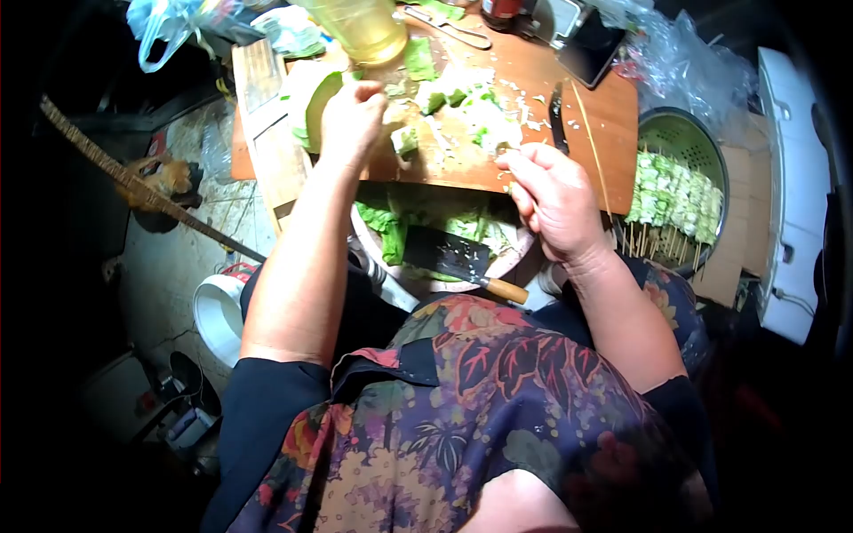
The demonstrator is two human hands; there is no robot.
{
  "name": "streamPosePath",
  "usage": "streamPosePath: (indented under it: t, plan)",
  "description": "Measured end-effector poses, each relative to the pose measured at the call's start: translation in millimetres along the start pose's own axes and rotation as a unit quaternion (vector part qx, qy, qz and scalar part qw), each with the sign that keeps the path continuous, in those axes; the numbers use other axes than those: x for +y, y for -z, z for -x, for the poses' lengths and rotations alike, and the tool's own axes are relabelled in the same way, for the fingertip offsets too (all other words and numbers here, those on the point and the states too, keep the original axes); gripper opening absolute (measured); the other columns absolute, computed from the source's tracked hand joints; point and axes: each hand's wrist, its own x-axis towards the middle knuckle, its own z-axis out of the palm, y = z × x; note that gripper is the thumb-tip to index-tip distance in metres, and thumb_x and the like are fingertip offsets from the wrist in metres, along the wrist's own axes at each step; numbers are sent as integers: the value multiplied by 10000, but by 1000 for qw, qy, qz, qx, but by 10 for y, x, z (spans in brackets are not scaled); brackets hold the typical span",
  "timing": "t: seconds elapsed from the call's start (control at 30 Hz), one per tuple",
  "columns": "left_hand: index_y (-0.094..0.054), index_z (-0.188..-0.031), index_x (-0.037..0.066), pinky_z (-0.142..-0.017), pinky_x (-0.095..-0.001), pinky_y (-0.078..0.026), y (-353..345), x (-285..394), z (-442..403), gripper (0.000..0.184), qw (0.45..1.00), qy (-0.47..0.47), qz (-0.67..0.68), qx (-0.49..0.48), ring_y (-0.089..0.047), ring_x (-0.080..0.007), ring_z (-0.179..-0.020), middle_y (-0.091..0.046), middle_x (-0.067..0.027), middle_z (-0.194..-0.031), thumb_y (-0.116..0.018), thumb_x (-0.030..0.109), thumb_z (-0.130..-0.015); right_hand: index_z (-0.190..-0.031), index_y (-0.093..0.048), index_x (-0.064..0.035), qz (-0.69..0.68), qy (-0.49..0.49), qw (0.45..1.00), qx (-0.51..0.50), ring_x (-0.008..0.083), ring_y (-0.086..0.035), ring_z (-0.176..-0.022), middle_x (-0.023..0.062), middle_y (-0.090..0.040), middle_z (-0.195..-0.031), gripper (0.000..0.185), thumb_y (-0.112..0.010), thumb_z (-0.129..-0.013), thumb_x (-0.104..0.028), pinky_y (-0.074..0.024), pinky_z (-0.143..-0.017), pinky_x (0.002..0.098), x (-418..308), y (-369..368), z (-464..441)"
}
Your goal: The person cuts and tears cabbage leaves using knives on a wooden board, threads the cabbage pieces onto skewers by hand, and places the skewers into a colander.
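Note:
My left hand (353, 124) is over the left of the wooden board (435, 169), beside a large pale green piece of cabbage (306, 102). Its fingers are curled closed, and whatever they hold is hidden. At the board's front edge my right hand (558, 195) has thumb and fingers pinched together beside chopped cabbage (489, 120); anything between them is too small to name. A small cut chunk of cabbage (404, 142) lies between the hands. Below the board, a cleaver (449, 255) with a wooden handle rests across a basin (511, 258) holding cabbage leaves.
On the right, a colander (689, 129) holds several cabbage skewers (671, 200). A dark curved blade (557, 120) and a thin stick (591, 133) lie on the board. A yellowish clear container (364, 31), a peeler-like tool (449, 28) and a phone (593, 49) are farther back. A white bucket (218, 315) stands left.

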Motion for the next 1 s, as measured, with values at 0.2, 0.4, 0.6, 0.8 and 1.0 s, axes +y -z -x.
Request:
streamPosePath:
  t: [0.2,0.4,0.6,0.8,1.0]
  plan:
    - [-620,-1127,5,-545,-248,-421,-20,247,204,338,967,157,-85,-181,-483,-98,-614,-589,-14,-767,-621,124,-811,-870,-606,-33,-12,-8,1000,-13,29,-388,-474,-29,-481,-572,163,-557,-911,-183,-288,-447,180,-70,11,43]
    - [-619,-1133,3,-622,-281,-474,-73,65,141,372,962,106,-144,-205,-563,-132,-733,-628,-62,-861,-657,117,-781,-869,-602,-27,-15,-19,999,-25,27,-422,-519,-35,-485,-593,172,-541,-917,-180,-335,-497,183,-71,32,69]
    - [-620,-1000,-19,-645,-292,-513,-104,137,212,315,948,155,-162,-225,-625,-176,-698,-656,-115,-828,-703,117,-730,-942,-591,-10,4,-15,999,-33,10,-367,-453,-37,-462,-586,177,-525,-938,-174,-267,-404,153,-29,-9,62]
    - [-554,-900,19,-495,-272,-472,-151,88,245,220,953,140,-175,-203,-563,-146,-537,-603,-76,-701,-686,82,-735,-950,-592,-16,66,-18,996,-57,11,-402,-503,-46,-476,-614,173,-538,-934,-179,-320,-461,161,55,-19,58]
    - [-518,-878,14,-526,-265,-525,-82,202,240,250,959,159,173,-156,-615,-165,-592,-609,-98,-740,-701,25,-708,-948,-591,-1,117,-25,989,-84,18,-451,-546,-40,-506,-645,195,-539,-932,-189,-369,-501,176,101,-19,75]
